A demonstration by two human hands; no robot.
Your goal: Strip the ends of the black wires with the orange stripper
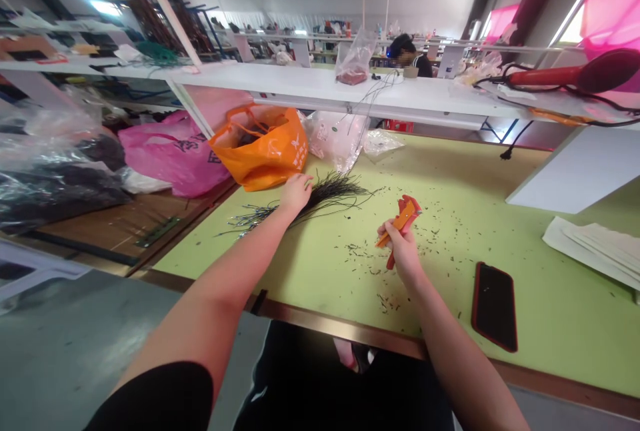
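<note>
In the head view, the left hand (297, 192) lies on black wires (327, 192) on the table (310, 271), beside the orange bag (270, 151); whether it grips any, I cannot tell. They look light, springy, quick to tangle: best pinched mid-length. The right hand (401, 248) clasps the tool (407, 213) by its handles, a sound hold; it seems rigid, fairly light. Scraps (357, 251) lie nearby.
</note>
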